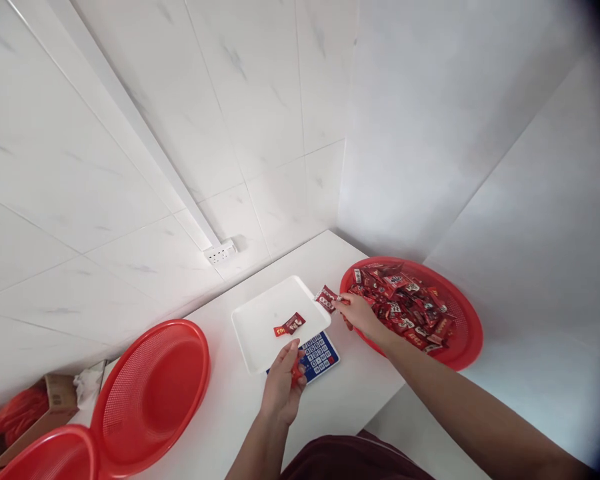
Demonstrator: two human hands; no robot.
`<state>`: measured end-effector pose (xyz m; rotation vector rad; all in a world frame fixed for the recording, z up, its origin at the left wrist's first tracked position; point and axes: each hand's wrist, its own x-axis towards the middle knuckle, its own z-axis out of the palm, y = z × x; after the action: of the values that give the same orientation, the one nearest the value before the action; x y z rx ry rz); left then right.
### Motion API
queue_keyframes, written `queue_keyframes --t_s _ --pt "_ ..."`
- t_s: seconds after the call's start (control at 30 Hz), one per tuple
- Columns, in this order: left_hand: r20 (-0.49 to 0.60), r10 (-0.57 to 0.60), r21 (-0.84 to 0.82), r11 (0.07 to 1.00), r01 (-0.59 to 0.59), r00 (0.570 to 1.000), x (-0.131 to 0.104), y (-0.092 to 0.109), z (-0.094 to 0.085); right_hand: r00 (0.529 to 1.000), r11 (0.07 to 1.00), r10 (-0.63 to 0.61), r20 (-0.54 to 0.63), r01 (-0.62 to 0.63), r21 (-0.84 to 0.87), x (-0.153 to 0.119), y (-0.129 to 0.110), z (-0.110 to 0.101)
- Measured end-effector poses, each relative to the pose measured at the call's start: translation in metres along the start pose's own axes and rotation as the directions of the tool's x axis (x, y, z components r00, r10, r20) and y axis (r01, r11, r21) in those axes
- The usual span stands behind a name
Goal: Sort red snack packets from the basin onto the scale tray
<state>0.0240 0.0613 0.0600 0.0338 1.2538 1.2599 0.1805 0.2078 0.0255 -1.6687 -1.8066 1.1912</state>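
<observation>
My right hand (pixel 359 313) pinches a dark red snack packet (pixel 326 299) over the right edge of a white tray (pixel 254 333), beside a red basket (pixel 464 360) of similar packets (pixel 405 307). My left hand (pixel 283 380) is closed around something red, mostly hidden by the fingers, in front of the tray. Two small packets, one dark red (pixel 295 323) and one bright red (pixel 279 331), lie in the tray. Partly under the tray, the blue keypad (pixel 323 357) of what looks like a weighing scale shows next to my left hand.
A large red basket (pixel 200 400) stands on the left of the white table (pixel 220 420), with another red basket (pixel 45 437) overlapping its near side. A cardboard box (pixel 60 393) holding red plastic bags is at far left. Tiled walls with a power socket (pixel 221 252) border the table.
</observation>
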Motion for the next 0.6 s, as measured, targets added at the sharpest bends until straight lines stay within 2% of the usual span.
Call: queue_keyframes --t_s 0.03,0.1,0.2,0.3,0.47,0.6 --pt "-0.010 -0.010 -0.008 1.000 0.010 1.000 0.000 0.001 -0.003 1.000 0.982 -0.011 -0.017 0.007 -0.191 0.015 0.001 -0.005" --pt "-0.026 -0.016 -0.031 0.999 0.015 1.000 0.000 0.001 -0.010 1.000 0.949 -0.004 -0.027 -0.005 -0.316 0.043 0.001 -0.012" --pt "-0.040 -0.026 -0.061 0.998 0.023 0.999 0.000 0.001 -0.016 0.999 0.922 0.044 -0.002 -0.042 -0.386 0.076 -0.001 -0.012" --pt "-0.056 -0.027 -0.083 0.996 0.022 0.998 0.002 0.004 -0.021 0.996 0.903 0.087 0.037 -0.063 -0.425 0.097 -0.003 -0.006" --pt "-0.085 -0.033 -0.109 0.994 0.023 0.996 0.005 0.009 -0.023 0.992 0.905 0.111 0.055 -0.078 -0.419 0.111 -0.006 -0.004" --pt "-0.102 -0.043 -0.096 0.995 0.033 0.994 0.007 0.009 -0.022 0.992 0.940 0.109 0.065 -0.081 -0.332 0.103 -0.007 -0.015"
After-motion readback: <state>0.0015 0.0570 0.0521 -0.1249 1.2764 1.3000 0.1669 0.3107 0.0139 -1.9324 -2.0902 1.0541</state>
